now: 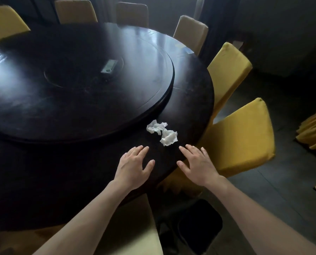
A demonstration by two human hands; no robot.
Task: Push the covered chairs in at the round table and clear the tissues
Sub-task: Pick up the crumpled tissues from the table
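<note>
Tissues (162, 132): two crumpled wads, light, soft; pinch anywhere. Left hand (133, 166) and right hand (197, 163) spread flat, holding nothing.

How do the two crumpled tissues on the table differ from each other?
The far tissue lies close to the raised turntable, while the near tissue lies closer to the hands. The far tissue looks flatter and more spread out; the near tissue is bunched tighter. Both are white, crumpled, touching or nearly so, and untouched on the dark round table.
</note>
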